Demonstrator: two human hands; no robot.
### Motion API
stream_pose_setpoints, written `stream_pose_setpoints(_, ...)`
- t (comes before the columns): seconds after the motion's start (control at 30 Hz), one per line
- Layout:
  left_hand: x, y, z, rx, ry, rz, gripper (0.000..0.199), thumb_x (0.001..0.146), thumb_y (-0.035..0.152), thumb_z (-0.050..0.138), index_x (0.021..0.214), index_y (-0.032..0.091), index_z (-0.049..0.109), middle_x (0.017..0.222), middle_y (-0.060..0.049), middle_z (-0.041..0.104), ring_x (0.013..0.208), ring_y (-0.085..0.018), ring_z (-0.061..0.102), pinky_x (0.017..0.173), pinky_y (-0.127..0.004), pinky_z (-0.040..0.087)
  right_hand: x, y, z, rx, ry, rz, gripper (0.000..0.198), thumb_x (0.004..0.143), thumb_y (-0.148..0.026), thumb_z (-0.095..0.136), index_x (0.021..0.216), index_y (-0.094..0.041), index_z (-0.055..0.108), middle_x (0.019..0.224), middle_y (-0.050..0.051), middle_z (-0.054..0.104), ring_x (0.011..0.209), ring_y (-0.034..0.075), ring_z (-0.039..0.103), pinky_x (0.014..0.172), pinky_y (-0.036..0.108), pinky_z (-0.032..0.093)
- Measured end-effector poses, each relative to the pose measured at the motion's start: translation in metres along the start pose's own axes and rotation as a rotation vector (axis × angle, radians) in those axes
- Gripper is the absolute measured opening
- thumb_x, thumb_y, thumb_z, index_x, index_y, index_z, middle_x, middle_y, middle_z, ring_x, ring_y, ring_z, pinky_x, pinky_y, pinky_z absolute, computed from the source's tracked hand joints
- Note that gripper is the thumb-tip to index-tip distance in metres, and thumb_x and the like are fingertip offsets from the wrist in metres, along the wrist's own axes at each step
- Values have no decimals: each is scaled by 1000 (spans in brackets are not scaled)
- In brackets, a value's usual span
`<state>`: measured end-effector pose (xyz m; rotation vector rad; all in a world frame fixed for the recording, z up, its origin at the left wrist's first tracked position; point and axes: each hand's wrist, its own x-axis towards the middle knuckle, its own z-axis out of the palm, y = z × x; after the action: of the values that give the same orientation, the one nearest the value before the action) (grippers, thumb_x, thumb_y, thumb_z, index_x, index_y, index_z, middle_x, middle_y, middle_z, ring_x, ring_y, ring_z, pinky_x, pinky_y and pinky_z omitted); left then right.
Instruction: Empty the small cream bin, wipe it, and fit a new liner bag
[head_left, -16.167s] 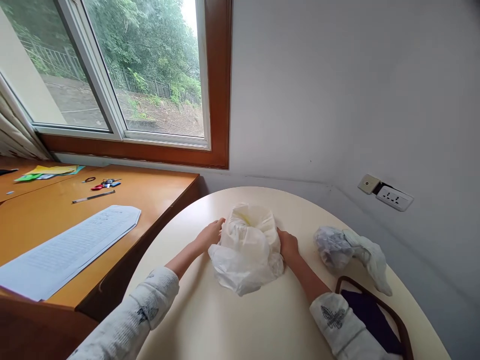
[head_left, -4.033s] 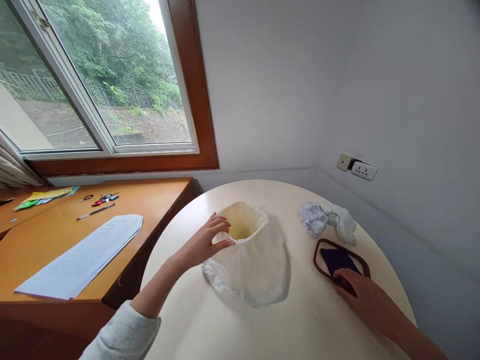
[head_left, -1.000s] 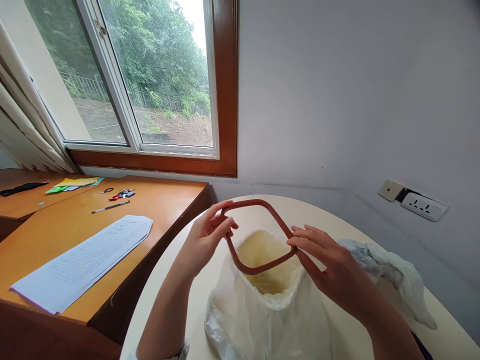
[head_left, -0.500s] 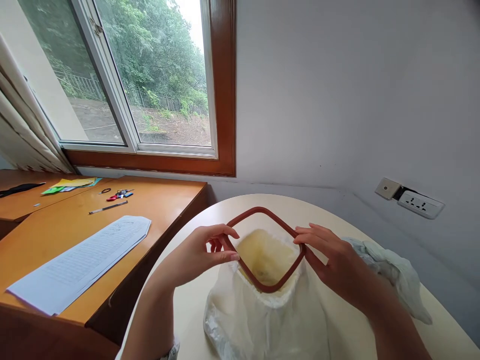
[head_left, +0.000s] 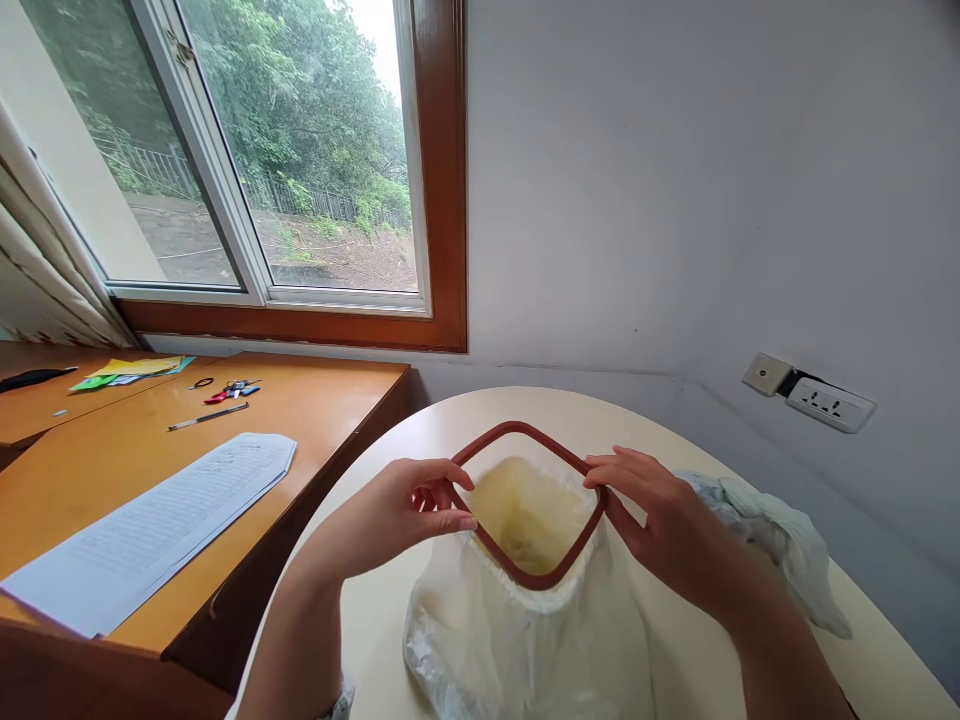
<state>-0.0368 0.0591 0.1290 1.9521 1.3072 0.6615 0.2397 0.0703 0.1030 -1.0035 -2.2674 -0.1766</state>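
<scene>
A brown, round-cornered square bin ring sits tilted over the mouth of a trash bin, its near corner low at the rim and its far corner raised. White plastic bag drapes over the outside of the bin, and the yellowish inside shows through the ring. My left hand pinches the ring's left corner between thumb and fingers. On the opposite corner, my right hand grips it with fingers on top and thumb below. The bin's outer wall is hidden by the bag.
The bin stands on a round cream table. A crumpled pale plastic bag lies by my right forearm. To the left, a wooden desk bears papers, a pen and keys. A wall socket is at right.
The far corner of the ring has dropped slightly toward the bin. Both hands keep their hold on it, and the whole view has shifted a little.
</scene>
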Motion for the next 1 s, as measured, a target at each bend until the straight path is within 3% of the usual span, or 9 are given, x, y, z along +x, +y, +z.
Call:
stream_pose_setpoints(0.17, -1, 0, 1, 25, -41, -5, 30, 73, 45, 60, 90, 21, 66, 68, -2, 62, 64, -16, 55, 56, -24, 42, -2, 3, 0, 76, -115, 59, 21, 83, -7, 42, 91, -23, 54, 94, 0, 65, 93, 17, 60, 99, 45, 39)
stream_pose_setpoints(0.47, 0, 6, 1, 100, -183, -81, 37, 79, 52, 51, 93, 20, 63, 67, 0, 58, 64, -14, 51, 56, -23, 40, -3, -2, -6, 137, -281, 183, 18, 85, -10, 39, 85, -24, 51, 90, -1, 63, 93, 18, 56, 92, 42, 41)
stream_pose_setpoints(1.0, 1, 1, 1, 211, -277, -73, 41, 79, 55, 48, 99, 22, 64, 66, 2, 50, 60, -11, 43, 52, -22, 32, -3, -1, -4, 125, -359, 203, 21, 85, -10, 36, 82, -23, 53, 83, -3, 64, 79, 15, 57, 94, 42, 36)
